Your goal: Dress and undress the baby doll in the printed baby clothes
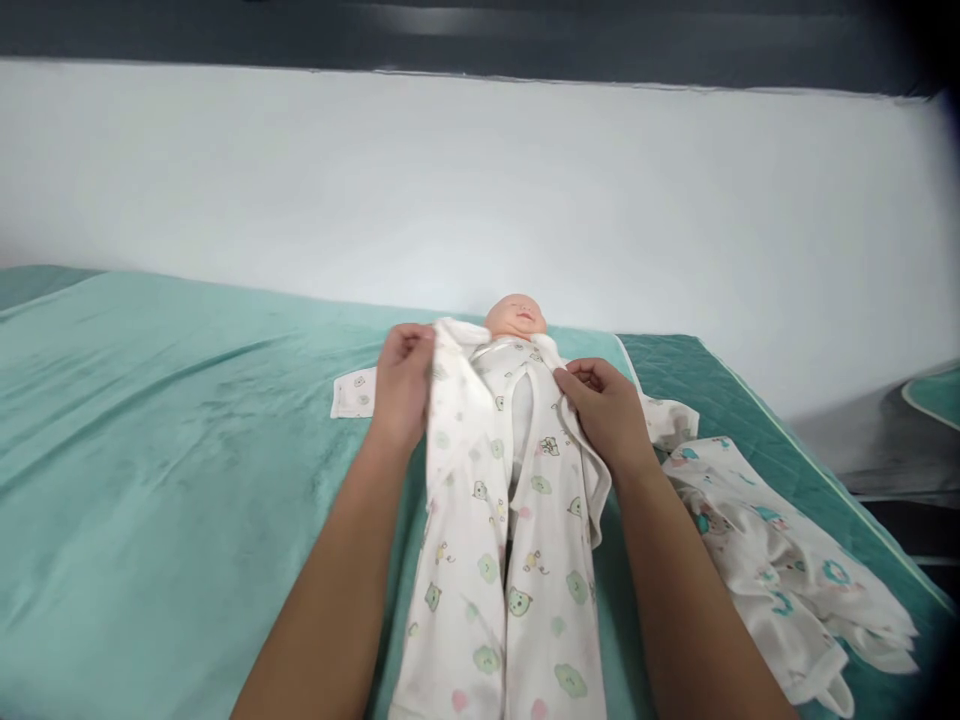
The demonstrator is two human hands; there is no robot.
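A baby doll (517, 314) lies face up, its head toward the wall, with white animal-print clothes (487, 570) over its body and legs. My left hand (405, 385) pinches the edge of the front panel at the doll's shoulder, lifting it a little. On the other side, my right hand (604, 410) pinches the opposite edge of the garment near the chest. The front is parted in the middle, where a plain white layer (522, 410) shows. One printed sleeve (354, 393) lies flat to the left, another (670, 420) to the right.
A crumpled white garment with teal prints (787, 570) lies at the right, beside my right forearm. Light green cloth (187, 480) covers the bed, with a darker quilted cover (675, 370) at the right. A white wall (450, 190) stands behind.
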